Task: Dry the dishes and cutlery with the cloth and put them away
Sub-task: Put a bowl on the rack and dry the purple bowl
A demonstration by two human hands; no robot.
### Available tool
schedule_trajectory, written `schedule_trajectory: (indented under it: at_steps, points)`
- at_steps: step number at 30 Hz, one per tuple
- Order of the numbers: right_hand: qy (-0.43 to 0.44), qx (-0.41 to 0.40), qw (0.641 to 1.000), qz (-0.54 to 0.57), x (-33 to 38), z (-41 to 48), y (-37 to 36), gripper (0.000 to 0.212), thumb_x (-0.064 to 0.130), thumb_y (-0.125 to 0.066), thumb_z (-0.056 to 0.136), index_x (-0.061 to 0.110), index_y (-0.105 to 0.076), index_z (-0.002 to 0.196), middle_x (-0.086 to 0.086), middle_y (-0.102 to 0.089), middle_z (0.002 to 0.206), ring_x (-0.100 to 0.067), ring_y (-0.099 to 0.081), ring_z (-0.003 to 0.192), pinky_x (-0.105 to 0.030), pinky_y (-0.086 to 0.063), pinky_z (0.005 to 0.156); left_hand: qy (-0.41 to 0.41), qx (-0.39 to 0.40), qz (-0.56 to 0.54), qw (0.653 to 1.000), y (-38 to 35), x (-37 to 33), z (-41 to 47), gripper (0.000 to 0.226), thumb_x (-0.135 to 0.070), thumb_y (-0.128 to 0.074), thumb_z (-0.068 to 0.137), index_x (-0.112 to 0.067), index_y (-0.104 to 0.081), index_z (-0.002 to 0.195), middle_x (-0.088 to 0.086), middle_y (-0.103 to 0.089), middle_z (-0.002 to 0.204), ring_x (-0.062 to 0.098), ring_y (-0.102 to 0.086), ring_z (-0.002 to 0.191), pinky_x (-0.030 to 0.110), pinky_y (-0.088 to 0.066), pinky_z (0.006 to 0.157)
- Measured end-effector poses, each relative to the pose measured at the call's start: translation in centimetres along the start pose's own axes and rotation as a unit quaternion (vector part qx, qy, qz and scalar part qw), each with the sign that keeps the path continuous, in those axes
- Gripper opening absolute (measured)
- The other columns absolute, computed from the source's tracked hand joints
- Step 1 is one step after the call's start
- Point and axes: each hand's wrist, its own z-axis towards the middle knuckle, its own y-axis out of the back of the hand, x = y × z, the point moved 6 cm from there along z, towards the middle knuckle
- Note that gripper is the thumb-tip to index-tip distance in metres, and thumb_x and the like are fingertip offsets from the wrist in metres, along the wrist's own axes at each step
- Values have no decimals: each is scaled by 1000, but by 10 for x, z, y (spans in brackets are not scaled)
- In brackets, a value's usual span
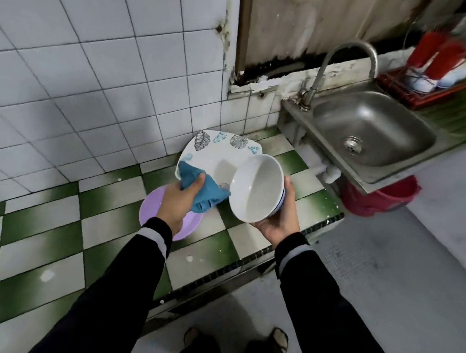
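Above the green-checked counter [43, 232], the right hand [276, 226] cupped the white bowl [253, 188] from beneath, its mouth tilted left toward the blue cloth [208, 191] gripped in the left hand [177, 202], just beside the rim.

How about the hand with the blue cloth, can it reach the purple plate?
Probably yes. The purple plate lies on the counter right below the left hand, with nothing between them, though that hand already grips the blue cloth.

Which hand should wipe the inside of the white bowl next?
Left. The left hand grips the blue cloth right beside the open bowl; the right hand is busy holding that bowl.
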Motion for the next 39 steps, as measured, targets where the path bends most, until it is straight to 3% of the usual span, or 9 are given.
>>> schedule_trajectory:
  at_steps: [4, 7, 9, 12, 16, 21, 26, 34, 39]
  points:
    - [31, -13, 999, -9, 43, -19, 33, 58, 69, -53, 85, 25, -63, 122, -13, -69, 113, -35, -65, 102, -64, -46, 97, -5, 37, 15, 999, -65, -3, -5, 25, -34, -64, 93, -11, -63, 100, 17, -70, 110, 29, -70, 98, 43, -56, 90]
    - [74, -18, 997, -27, 85, -42, 59, 66, 69, -55, 81, 25, -61, 129, -13, -67, 122, -34, -64, 106, -59, -50, 94, -2, 48, 9, 999, -116, -2, -11, 25, -29, -61, 96, -5, -62, 102, 15, -69, 93, 13, -68, 65, 23, -54, 57]
    - [105, -27, 993, -42, 117, -58, 83, 64, 68, -56, 80, 25, -64, 126, -11, -68, 121, -31, -63, 109, -56, -47, 100, 23, 76, 2, 997, -158, 5, -18, 28, -23, -61, 97, 0, -62, 111, 15, -69, 92, 12, -67, 61, 19, -50, 50]
    - [143, -40, 987, -53, 163, -81, 119, 66, 71, -65, 77, 28, -65, 128, -9, -65, 131, -29, -61, 117, -58, -41, 107, 41, 138, -19, 989, -227, 11, -31, 19, -10, -60, 95, -2, -62, 112, 16, -70, 103, 19, -70, 79, 27, -58, 64]
    - [213, -54, 975, -38, 235, -125, 180, 51, 64, -57, 88, 30, -65, 126, -10, -66, 130, -32, -61, 119, -58, -44, 104, 41, 216, -6, 976, -339, 21, -61, 29, -11, -65, 93, -6, -61, 122, 11, -70, 115, 23, -69, 102, 38, -55, 91]
    - [277, -125, 951, -48, 309, -172, 251, 71, 71, -67, 76, 30, -59, 134, -11, -65, 131, -34, -61, 122, -54, -53, 94, 17, 280, 5, 960, -455, 33, -95, 24, -10, -64, 93, -7, -61, 117, 7, -71, 104, 16, -71, 87, 31, -59, 77]
    - [308, -188, 932, -23, 361, -199, 302, 87, 74, -77, 61, 29, -59, 134, -10, -66, 129, -34, -62, 121, -52, -53, 91, 9, 316, 29, 948, -533, 46, -111, 30, -12, -66, 92, -5, -61, 120, 10, -72, 110, 24, -70, 99, 40, -56, 90]
    - [343, -231, 910, 14, 422, -188, 348, 84, 70, -80, 56, 27, -64, 127, -12, -69, 123, -35, -63, 117, -56, -51, 92, -35, 342, 80, 936, -642, 46, -91, 28, -12, -69, 90, -6, -62, 116, 12, -71, 110, 26, -70, 100, 40, -55, 91]
    - [369, -260, 892, 13, 488, -169, 370, 81, 66, -81, 59, 27, -62, 128, -8, -71, 120, -29, -69, 108, -46, -58, 83, -90, 346, 97, 929, -712, 34, -64, 27, -9, -69, 90, -6, -61, 115, 6, -70, 103, 18, -69, 93, 25, -54, 76]
